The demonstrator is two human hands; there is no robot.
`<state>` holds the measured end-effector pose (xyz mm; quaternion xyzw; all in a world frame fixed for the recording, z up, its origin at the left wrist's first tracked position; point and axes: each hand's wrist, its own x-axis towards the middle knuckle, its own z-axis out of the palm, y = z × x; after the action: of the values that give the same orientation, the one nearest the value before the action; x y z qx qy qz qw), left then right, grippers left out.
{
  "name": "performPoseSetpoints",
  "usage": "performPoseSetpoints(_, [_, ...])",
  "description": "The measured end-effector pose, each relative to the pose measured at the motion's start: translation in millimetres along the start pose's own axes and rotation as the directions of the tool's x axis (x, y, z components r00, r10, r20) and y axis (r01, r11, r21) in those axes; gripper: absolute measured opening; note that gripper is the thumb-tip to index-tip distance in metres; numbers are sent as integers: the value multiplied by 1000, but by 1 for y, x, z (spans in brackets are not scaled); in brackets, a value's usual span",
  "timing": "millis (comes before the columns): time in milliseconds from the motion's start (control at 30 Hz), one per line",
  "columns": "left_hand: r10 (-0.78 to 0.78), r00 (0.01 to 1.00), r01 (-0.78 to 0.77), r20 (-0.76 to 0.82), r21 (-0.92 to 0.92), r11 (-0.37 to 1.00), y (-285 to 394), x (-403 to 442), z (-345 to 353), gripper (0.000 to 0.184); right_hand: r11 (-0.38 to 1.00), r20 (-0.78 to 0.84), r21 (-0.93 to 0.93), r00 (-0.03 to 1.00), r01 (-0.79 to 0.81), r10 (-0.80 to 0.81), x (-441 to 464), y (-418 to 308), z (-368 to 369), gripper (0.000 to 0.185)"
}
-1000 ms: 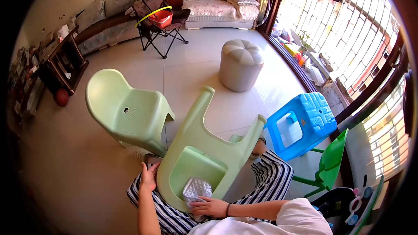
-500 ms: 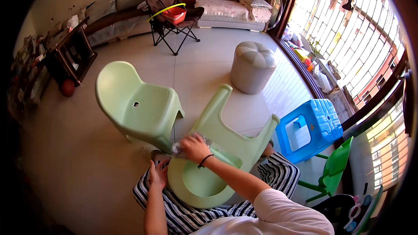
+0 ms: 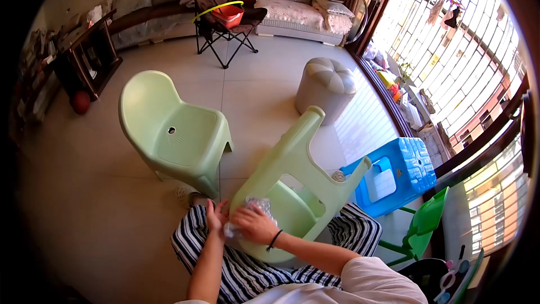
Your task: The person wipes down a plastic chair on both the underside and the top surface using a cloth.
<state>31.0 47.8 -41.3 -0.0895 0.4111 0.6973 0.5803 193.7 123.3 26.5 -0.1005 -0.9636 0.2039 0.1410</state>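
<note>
A light green plastic chair [image 3: 275, 163] lies tipped over in my lap, its legs pointing away and its hollow side partly showing. My right hand [image 3: 256, 226] presses a crumpled grey patterned cloth [image 3: 261, 205] against the chair's near-left end. Beside that end is my left hand [image 3: 216, 217], fingers stretched out along the edge; whether it bears the chair's weight I cannot tell. A second light green chair [image 3: 188, 135] stands upright ahead on the left.
A blue plastic stool [image 3: 413, 163] lies on its side at the right, with a small green chair [image 3: 424, 222] near it. Farther off are a round padded ottoman [image 3: 326, 87], a folding chair [image 3: 230, 31] bearing a red basket [image 3: 227, 18], and a red ball [image 3: 80, 102].
The chair in my lap has turned and tilted, its far end moving up and right. My right hand has moved down with the cloth. My left hand has come closer to the chair's edge.
</note>
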Motion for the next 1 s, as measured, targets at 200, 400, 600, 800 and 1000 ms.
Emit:
performPoseSetpoints(200, [-4,1000,4,-20,22,1000,-1,-12,31,79,908,-291,-203,908,-367,302,49,106,-40,28])
performPoseSetpoints(400, [-18,995,17,-95,-9,1000,-19,1,30,76,895,-226,-197,907,-401,356,49,113,-41,33])
performPoseSetpoints(600, [-38,998,32,-43,-130,991,-13,1,35,78,989,-105,-19,984,-149,147,4,-7,-2,36])
performPoseSetpoints(800, [-39,993,35,-115,-40,999,-17,2,37,76,989,27,-3,989,-145,145,-83,-40,-17,36])
performPoseSetpoints(1000, [-18,987,28,-163,59,998,-15,-3,46,70,991,150,-71,981,-113,123,-178,-37,-41,44])
